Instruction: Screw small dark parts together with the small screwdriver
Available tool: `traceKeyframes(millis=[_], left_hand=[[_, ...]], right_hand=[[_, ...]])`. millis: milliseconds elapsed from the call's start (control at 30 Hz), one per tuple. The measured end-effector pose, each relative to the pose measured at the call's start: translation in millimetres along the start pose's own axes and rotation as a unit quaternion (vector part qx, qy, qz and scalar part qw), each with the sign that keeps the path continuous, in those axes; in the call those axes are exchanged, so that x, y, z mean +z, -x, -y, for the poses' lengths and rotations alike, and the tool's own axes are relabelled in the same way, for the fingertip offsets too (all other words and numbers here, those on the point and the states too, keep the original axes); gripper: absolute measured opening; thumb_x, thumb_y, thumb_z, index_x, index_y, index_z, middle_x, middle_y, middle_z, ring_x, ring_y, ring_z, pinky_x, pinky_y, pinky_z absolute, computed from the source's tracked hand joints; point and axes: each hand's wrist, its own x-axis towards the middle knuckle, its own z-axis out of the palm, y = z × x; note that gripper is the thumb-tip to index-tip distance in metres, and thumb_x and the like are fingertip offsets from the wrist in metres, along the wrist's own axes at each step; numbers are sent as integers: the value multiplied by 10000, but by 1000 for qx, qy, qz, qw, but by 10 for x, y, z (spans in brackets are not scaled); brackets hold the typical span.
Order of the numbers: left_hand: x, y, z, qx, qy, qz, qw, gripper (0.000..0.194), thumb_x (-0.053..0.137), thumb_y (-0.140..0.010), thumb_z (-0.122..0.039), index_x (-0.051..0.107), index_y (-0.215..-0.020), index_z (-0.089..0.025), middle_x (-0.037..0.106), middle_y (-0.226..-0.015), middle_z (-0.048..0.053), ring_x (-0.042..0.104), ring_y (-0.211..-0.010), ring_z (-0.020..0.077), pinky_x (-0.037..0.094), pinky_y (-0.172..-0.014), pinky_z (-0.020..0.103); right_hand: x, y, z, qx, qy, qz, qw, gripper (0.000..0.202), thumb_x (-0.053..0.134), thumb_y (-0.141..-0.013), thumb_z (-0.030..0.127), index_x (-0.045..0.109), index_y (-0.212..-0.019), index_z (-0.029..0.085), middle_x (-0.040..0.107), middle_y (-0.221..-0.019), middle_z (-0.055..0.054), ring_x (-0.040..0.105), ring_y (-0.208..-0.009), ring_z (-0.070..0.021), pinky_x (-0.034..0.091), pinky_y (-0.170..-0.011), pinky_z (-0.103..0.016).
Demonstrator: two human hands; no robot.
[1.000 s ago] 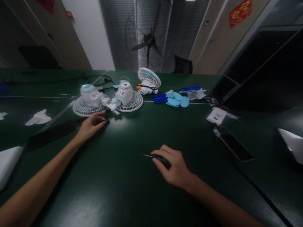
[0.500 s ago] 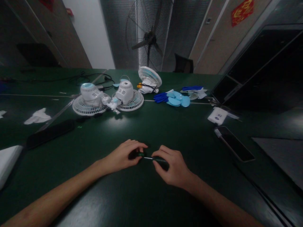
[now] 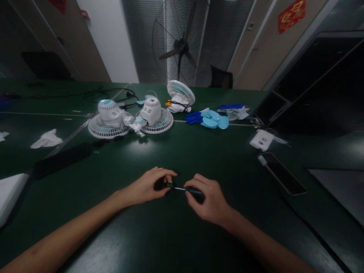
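Note:
In the head view a screwdriver [image 3: 195,194] lies nearly level above the green table, its dark handle gripped by my right hand [image 3: 214,201]. The thin silver shaft points left at a small dark green piece [image 3: 169,185]. My left hand [image 3: 146,185] has curled thumb and fingers around that piece; its exact kind is too small and dark to tell. The shaft's tip meets the piece or ends right beside it; I cannot tell which. Most of the piece is hidden in shadow under my left fingers.
Farther back lie white fans [image 3: 153,113], blue gloves [image 3: 193,117] and light blue fan blades [image 3: 214,119]. A phone [image 3: 283,174] and a white box [image 3: 261,139] sit to the right. At left are a dark long object [image 3: 62,159] and crumpled white paper [image 3: 47,139].
My right hand and the screwdriver have shifted very slightly right. The small green piece appears tilted a little differently in my left hand, which has otherwise stayed in place.

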Motion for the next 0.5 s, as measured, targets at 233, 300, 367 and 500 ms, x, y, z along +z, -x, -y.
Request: traceKeyframes(millis=[233, 300, 367, 500], left_hand=[[-9, 4, -11, 9, 2, 3, 1000, 506, 711, -974, -244, 562, -1453, -312, 713, -1115, 39, 652, -1046, 224, 493, -922, 375], [-11, 3, -14, 9, 2, 4, 1000, 508, 716, -974, -250, 560, -1454, -310, 715, -1115, 41, 649, -1051, 227, 488, -925, 376], [-15, 0, -15, 6, 1, 4, 1000, 513, 721, -972, -254, 559, -1455, -310, 713, -1119, 41, 647, -1051, 227, 485, -916, 370], [-27, -9, -24, 3, 1, 12, 1000, 535, 721, -969, -250, 546, -1470, -312, 717, -1110, 27, 657, -1037, 216, 472, -928, 364]], right_hand=[[10, -3, 5, -3, 5, 22, 1000, 157, 621, -1011, 268, 716, -1124, 214, 675, -1003, -49, 631, -759, -158, 501, -646, -280], [24, -4, -2, -4, 18, 26, 999, 170, 627, -1018, 269, 716, -1155, 223, 677, -1017, -48, 640, -775, -163, 508, -669, -290], [42, -6, -17, 0, 24, 20, 1000, 189, 614, -1038, 278, 706, -1195, 229, 679, -1047, -53, 650, -799, -170, 511, -682, -298], [62, -22, -52, 32, 15, -32, 999, 172, 581, -1063, 284, 700, -1170, 221, 671, -1033, -63, 655, -837, -187, 515, -709, -312]])
